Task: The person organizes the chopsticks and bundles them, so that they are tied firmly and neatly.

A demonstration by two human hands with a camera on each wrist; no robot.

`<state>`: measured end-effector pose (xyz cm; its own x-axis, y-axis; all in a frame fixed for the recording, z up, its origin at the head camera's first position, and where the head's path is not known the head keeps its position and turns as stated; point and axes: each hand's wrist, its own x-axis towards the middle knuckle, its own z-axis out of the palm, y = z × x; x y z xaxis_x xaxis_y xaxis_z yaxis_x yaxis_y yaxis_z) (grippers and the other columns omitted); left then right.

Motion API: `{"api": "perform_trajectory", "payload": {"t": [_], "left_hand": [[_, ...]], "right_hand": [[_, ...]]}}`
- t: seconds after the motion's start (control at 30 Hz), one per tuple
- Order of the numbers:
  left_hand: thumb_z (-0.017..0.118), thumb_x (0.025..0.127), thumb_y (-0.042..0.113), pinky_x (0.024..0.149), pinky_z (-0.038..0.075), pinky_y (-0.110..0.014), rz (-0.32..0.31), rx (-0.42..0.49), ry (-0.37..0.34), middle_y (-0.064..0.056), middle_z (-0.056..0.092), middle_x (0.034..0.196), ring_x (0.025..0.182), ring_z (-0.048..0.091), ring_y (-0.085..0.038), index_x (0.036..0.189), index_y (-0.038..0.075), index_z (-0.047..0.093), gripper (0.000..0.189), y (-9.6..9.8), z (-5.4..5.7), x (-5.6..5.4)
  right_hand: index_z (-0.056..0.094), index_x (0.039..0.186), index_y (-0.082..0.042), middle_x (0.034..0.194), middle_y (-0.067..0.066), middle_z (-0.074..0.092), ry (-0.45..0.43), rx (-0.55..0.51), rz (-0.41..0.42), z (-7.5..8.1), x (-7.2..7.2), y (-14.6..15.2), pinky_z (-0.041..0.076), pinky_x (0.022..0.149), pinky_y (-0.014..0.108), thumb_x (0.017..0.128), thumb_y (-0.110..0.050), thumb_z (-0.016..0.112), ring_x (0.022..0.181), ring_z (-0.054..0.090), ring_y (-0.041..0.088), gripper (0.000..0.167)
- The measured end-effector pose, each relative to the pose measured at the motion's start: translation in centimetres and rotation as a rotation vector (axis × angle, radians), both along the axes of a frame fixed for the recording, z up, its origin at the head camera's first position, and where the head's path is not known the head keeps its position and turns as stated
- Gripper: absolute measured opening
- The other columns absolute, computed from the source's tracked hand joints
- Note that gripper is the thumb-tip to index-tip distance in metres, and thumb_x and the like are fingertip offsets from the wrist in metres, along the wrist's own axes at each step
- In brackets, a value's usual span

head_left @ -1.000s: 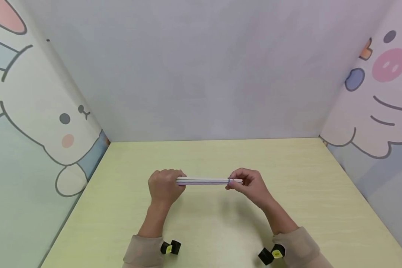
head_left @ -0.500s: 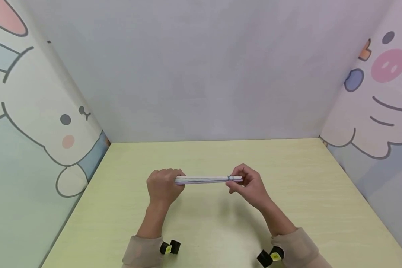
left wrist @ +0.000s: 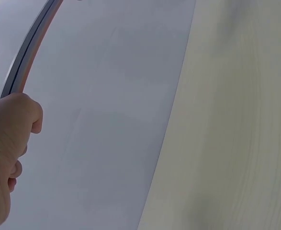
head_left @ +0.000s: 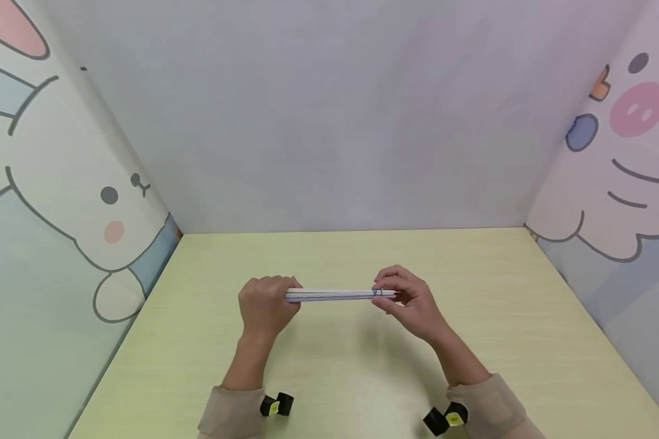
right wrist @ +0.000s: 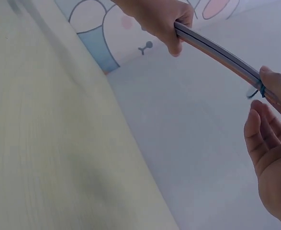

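Note:
A bundle of slim pale chopsticks [head_left: 329,295], with lilac along its lower side, is held level above the table. My left hand [head_left: 266,305] grips its thicker end in a fist, and this end is mostly hidden inside the hand. At the thinner end, a thin blue elastic band [right wrist: 262,88] is wound round the sticks, with a small loop standing out. My right hand [head_left: 412,305] curls loosely about this end. Its thumb [right wrist: 275,82] lies against the sticks at the band, while the other fingers bend on the far side, apart from them in the right wrist view.
A pale yellow wooden table [head_left: 329,256] lies under both hands. A plain grey wall [head_left: 329,122] rises behind it, and side panels with a cartoon rabbit [head_left: 88,213] and pig [head_left: 637,140] flank it. Small black devices [head_left: 277,405] sit at both sleeves.
My right fingers have moved upward over the thin end and shifted about the band, which shows more plainly now. My left hand has kept its grip, drifting slightly left with the chopsticks.

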<state>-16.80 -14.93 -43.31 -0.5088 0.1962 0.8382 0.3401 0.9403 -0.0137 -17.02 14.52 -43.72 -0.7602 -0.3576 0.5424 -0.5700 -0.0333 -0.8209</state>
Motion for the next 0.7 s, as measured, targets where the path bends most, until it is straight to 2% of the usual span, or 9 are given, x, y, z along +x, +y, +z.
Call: {"api": "perform_trajectory", "payload": {"t": [0.13, 0.27, 0.37, 0.5, 0.7], "left_hand": [[0.075, 0.07, 0.01, 0.041, 0.026, -0.028, 0.001, 0.005, -0.029, 0.003, 0.048, 0.045, 0.044, 0.022, -0.01, 0.058, 0.015, 0.066, 0.016, -0.11, 0.18, 0.09], [0.075, 0.071, 0.01, 0.04, 0.029, -0.029, 0.0, 0.012, -0.052, 0.003, 0.051, 0.046, 0.043, 0.025, -0.011, 0.059, 0.015, 0.068, 0.015, -0.3, 0.25, 0.17], [0.075, 0.072, 0.011, 0.04, 0.03, -0.029, 0.001, 0.011, -0.056, 0.003, 0.051, 0.046, 0.043, 0.024, -0.012, 0.059, 0.015, 0.068, 0.015, -0.41, 0.18, 0.09], [0.076, 0.072, 0.011, 0.04, 0.031, -0.03, 0.012, 0.008, -0.069, 0.003, 0.05, 0.046, 0.044, 0.024, -0.012, 0.059, 0.014, 0.068, 0.015, -0.43, 0.1, 0.06], [0.078, 0.067, 0.009, 0.041, 0.029, -0.028, 0.017, -0.007, -0.07, 0.004, 0.05, 0.045, 0.044, 0.023, -0.01, 0.06, 0.016, 0.069, 0.013, 0.08, -0.11, 0.14]], "right_hand": [[0.069, 0.112, 0.002, 0.096, 0.003, 0.071, -0.014, -0.023, 0.036, -0.04, 0.02, 0.14, 0.056, 0.061, 0.026, 0.086, 0.015, 0.069, 0.073, 0.068, 0.01, 0.029], [0.065, 0.121, 0.005, 0.109, -0.001, 0.071, -0.005, -0.039, 0.02, 0.15, 0.11, 0.18, 0.058, 0.071, 0.027, 0.084, 0.017, 0.069, 0.087, 0.071, 0.011, 0.039], [0.067, 0.111, 0.008, 0.105, 0.001, 0.07, -0.001, -0.053, -0.006, 0.4, 0.14, 0.17, 0.058, 0.074, 0.027, 0.083, 0.018, 0.069, 0.089, 0.069, 0.01, 0.03], [0.071, 0.102, 0.005, 0.095, 0.005, 0.07, 0.015, -0.047, -0.028, 0.51, 0.17, 0.2, 0.055, 0.068, 0.023, 0.084, 0.017, 0.069, 0.081, 0.065, 0.009, 0.022], [0.074, 0.099, 0.003, 0.095, 0.011, 0.072, 0.081, 0.016, -0.036, 0.26, -0.02, -0.02, 0.051, 0.064, 0.02, 0.077, 0.022, 0.073, 0.084, 0.064, 0.009, 0.029]]}}
